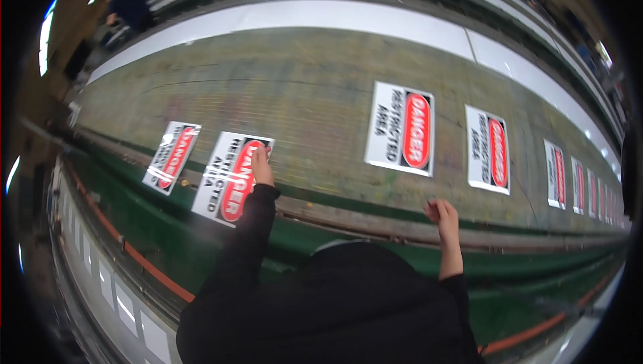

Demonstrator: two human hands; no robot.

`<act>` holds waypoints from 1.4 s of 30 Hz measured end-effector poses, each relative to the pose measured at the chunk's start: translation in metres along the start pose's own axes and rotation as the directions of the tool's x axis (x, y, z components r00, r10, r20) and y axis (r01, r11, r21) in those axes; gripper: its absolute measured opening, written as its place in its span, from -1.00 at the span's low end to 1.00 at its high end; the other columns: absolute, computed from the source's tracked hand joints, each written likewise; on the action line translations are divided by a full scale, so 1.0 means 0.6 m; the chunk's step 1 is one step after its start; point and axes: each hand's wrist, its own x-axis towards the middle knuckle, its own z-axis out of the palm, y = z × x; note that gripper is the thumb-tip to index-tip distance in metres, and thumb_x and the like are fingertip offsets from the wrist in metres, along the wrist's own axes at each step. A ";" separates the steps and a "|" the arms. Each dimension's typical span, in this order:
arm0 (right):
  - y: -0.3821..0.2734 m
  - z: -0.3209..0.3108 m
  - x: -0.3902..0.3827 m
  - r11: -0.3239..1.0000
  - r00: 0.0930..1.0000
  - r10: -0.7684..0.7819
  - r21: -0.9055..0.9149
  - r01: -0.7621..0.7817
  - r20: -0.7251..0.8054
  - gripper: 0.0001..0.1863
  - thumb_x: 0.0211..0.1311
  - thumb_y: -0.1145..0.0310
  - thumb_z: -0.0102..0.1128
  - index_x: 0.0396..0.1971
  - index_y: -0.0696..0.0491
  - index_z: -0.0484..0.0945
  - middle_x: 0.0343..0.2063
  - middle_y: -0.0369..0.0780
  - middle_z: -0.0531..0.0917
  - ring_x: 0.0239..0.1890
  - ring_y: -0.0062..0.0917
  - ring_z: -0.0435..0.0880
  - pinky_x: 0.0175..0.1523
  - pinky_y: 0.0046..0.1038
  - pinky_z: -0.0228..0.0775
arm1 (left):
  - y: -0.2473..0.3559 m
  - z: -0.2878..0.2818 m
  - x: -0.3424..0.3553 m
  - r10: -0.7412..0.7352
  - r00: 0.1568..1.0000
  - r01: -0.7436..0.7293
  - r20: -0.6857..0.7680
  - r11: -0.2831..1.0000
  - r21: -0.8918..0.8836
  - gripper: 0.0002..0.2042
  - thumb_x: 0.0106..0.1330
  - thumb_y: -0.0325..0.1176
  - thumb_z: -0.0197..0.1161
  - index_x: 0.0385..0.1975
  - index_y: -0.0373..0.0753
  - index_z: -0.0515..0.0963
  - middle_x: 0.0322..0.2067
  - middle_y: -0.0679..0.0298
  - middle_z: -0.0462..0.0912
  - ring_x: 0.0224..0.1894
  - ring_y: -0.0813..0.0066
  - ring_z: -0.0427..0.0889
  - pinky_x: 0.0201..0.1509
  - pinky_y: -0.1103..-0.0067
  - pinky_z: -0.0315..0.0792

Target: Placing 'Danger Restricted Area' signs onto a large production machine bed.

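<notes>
My left hand (263, 168) is at the right edge of a white rectangular sign (218, 178) with a red oval and black lettering. Its fingers overlap the oval, and the thumb is hidden. That sign slants across the table's front edge. Just left of it lies a similar sign (171, 158), with glare on its surface. Over the front edge, below a third such sign (383, 126), my right hand (442, 212) is closed with its fingertips together. A small dark spot shows at those fingertips, too unclear to name.
A long, stained greenish table (281, 73) stretches across the view. Another sign (478, 150) and several more run in a row to the far right. White strips (301, 16) line the back. A green ledge (321, 260) lies in front. A person (130, 8) stands at far left.
</notes>
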 end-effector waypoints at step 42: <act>0.068 -0.083 0.335 0.918 0.922 0.387 0.098 -0.385 0.001 -0.69 0.05 0.29 -0.02 -0.23 0.15 0.37 -0.48 -0.21 0.54 -0.54 -0.55 0.47 -0.52 -0.57 0.29 | -0.064 0.440 -0.160 -0.582 0.744 0.513 0.330 0.813 0.277 -0.25 0.06 0.29 -0.09 -0.11 -0.40 0.42 -0.19 0.08 0.53 -0.07 0.21 0.45 0.00 0.48 0.27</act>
